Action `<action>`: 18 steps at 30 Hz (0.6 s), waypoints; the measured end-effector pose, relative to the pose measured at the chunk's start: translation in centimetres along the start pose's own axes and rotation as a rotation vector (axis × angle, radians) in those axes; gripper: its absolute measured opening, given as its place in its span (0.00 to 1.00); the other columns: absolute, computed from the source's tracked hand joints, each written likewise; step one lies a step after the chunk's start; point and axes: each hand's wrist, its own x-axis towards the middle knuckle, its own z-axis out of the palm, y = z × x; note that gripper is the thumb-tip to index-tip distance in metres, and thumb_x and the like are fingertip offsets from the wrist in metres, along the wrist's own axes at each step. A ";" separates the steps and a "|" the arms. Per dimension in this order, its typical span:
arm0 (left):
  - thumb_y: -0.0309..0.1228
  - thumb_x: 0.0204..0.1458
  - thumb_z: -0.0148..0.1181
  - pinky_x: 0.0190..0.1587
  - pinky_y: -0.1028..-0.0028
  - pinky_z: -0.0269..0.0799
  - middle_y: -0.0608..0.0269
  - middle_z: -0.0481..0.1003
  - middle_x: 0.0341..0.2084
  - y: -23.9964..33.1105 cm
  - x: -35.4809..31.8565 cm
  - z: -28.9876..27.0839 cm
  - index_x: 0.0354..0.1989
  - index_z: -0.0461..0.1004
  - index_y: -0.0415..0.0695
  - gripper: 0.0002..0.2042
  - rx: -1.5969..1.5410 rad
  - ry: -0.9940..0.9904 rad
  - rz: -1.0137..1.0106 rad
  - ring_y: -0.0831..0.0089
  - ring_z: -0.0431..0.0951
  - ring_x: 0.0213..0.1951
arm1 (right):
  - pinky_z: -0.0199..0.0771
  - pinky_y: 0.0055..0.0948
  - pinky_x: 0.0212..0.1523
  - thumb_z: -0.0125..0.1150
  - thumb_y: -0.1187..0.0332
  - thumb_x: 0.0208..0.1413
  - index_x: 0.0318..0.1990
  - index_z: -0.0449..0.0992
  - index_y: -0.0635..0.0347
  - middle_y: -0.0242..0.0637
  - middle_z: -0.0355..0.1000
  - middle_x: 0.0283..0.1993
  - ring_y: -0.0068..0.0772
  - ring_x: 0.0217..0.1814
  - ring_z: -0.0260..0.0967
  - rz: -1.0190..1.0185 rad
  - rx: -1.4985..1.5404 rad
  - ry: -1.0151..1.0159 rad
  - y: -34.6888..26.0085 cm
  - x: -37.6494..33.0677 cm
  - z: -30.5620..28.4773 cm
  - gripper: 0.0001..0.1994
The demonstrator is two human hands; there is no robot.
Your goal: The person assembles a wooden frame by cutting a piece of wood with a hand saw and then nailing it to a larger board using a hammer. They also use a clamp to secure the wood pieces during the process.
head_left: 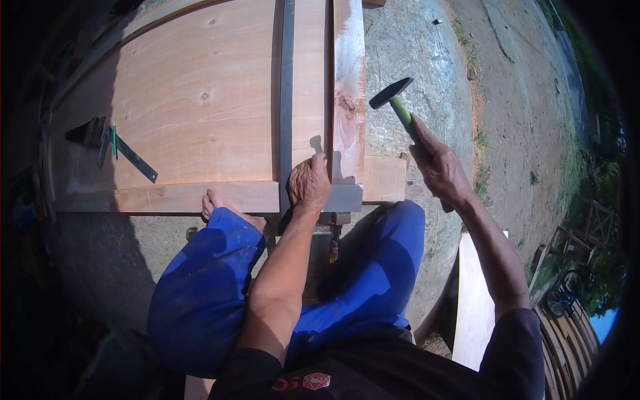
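My right hand (443, 170) is closed around a hammer (401, 111) with a green handle and a dark metal head, raised to the right of a wooden panel (200, 87). My left hand (310, 183) rests at the panel's near edge, beside the long dark metal bar (287, 80) of a clamp. Its fingers are pinched together; what is between them, if anything, is hidden. Under that hand, the near frame rail (200, 197) meets a reddish-streaked upright board (349, 100). Below the rail, the clamp's screw end (334, 247) shows between my knees.
A metal square (138, 163), a green pencil (114, 141) and a dark tool (85, 132) lie on the panel's left. My bare foot (220, 203) touches the near rail. A pale board (472, 300) lies at lower right, near stacked planks (567, 340). Rough concrete (413, 53) borders the panel.
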 end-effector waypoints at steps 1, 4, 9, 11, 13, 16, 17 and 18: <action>0.30 0.59 0.53 0.43 0.55 0.71 0.51 0.79 0.31 0.0 -0.1 0.1 0.45 0.71 0.44 0.08 -0.015 0.039 0.018 0.51 0.79 0.38 | 0.76 0.36 0.46 0.52 0.71 0.67 0.74 0.55 0.49 0.56 0.77 0.42 0.39 0.36 0.76 -0.024 -0.071 -0.110 0.6 -0.4 0.7 0.29; 0.30 0.59 0.53 0.43 0.56 0.71 0.51 0.79 0.31 0.8 0.0 0.0 0.44 0.71 0.44 0.07 -0.022 -0.023 0.009 0.51 0.79 0.38 | 0.77 0.43 0.46 0.52 0.71 0.66 0.74 0.55 0.49 0.59 0.76 0.44 0.54 0.39 0.78 -0.083 -0.290 -0.418 5.1 -3.6 4.2 0.29; 0.30 0.59 0.52 0.43 0.55 0.71 0.51 0.79 0.31 0.2 0.1 0.0 0.42 0.72 0.44 0.06 -0.025 0.038 0.006 0.51 0.79 0.38 | 0.77 0.41 0.49 0.53 0.71 0.66 0.73 0.56 0.51 0.55 0.74 0.54 0.59 0.50 0.76 0.037 0.010 -0.007 0.2 -0.7 0.1 0.29; 0.29 0.59 0.52 0.43 0.55 0.71 0.51 0.79 0.31 -0.1 -0.3 -0.1 0.42 0.72 0.44 0.06 -0.011 0.012 -0.012 0.51 0.79 0.38 | 0.74 0.40 0.53 0.52 0.72 0.65 0.73 0.55 0.51 0.57 0.73 0.58 0.57 0.54 0.75 -0.133 0.127 0.225 1.3 -1.0 2.6 0.29; 0.29 0.59 0.52 0.43 0.55 0.71 0.51 0.79 0.31 0.8 -0.3 0.3 0.43 0.72 0.44 0.07 -0.029 -0.013 0.006 0.51 0.79 0.38 | 0.45 0.47 0.76 0.53 0.73 0.63 0.73 0.56 0.50 0.64 0.68 0.61 0.62 0.60 0.70 -0.130 -0.407 -0.310 4.8 -4.1 4.5 0.31; 0.29 0.59 0.52 0.44 0.56 0.71 0.51 0.79 0.31 0.0 -0.6 0.1 0.44 0.71 0.44 0.07 -0.004 -0.020 -0.004 0.52 0.79 0.38 | 0.46 0.48 0.75 0.53 0.73 0.63 0.73 0.57 0.49 0.64 0.69 0.60 0.58 0.60 0.72 0.022 -0.211 -0.449 1.7 -3.4 2.8 0.30; 0.29 0.59 0.51 0.44 0.56 0.71 0.51 0.79 0.31 -0.1 -0.6 0.0 0.44 0.71 0.44 0.08 0.009 -0.037 -0.010 0.52 0.79 0.39 | 0.59 0.46 0.67 0.53 0.73 0.64 0.73 0.56 0.49 0.63 0.72 0.55 0.53 0.55 0.76 -0.001 -0.080 -0.231 0.6 -2.9 2.1 0.30; 0.30 0.59 0.51 0.44 0.56 0.71 0.51 0.79 0.32 -0.1 -0.1 -0.2 0.45 0.71 0.45 0.08 0.021 -0.042 -0.013 0.52 0.79 0.39 | 0.65 0.45 0.59 0.52 0.73 0.64 0.74 0.55 0.49 0.62 0.73 0.50 0.51 0.51 0.77 -0.042 -0.056 -0.139 0.1 -2.8 2.2 0.30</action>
